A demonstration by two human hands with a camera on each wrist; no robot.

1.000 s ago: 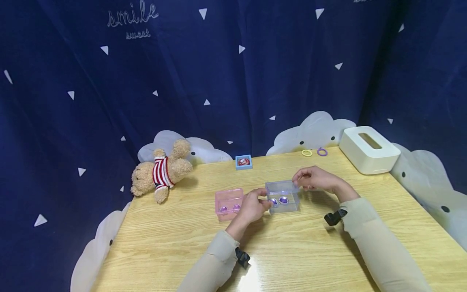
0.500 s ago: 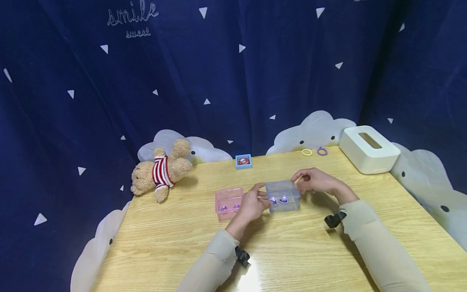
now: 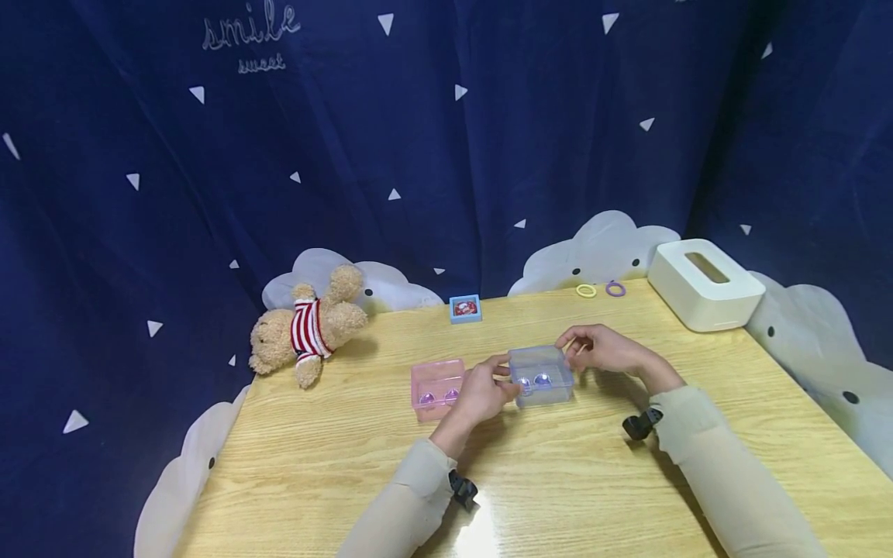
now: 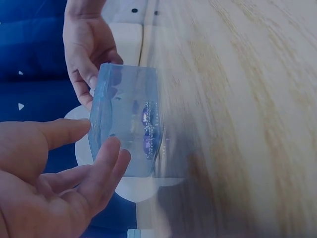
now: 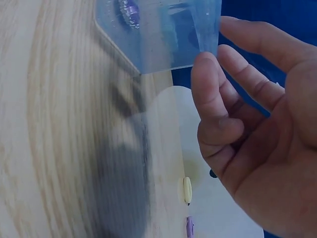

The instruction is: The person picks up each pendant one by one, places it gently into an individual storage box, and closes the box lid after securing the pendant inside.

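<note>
A clear bluish plastic box [image 3: 543,394] sits on the table, its hinged lid [image 3: 533,359] down over it. Inside show two small purple gem pieces [image 3: 543,380] with scalloped silvery edges. My left hand [image 3: 482,391] holds the left end, thumb and fingers on either side of it; the left wrist view shows the fingertips [image 4: 113,143] right at the wall. At the far right corner, my right hand [image 3: 605,349] pinches the lid edge. Just left of my left hand is a pink clear box [image 3: 436,373], its lid raised, holding two similar purple pieces [image 3: 427,398].
A teddy bear [image 3: 308,332] in a striped shirt lies at the back left. Toward the back edge are a small blue-framed square [image 3: 465,309], a yellow ring [image 3: 586,291] and a purple ring [image 3: 615,288]. A white tissue box [image 3: 705,285] stands at the back right.
The bluish box's lid has swung from raised to down over the box, guided by my right hand, which has shifted slightly toward me. My left hand has stayed in place.
</note>
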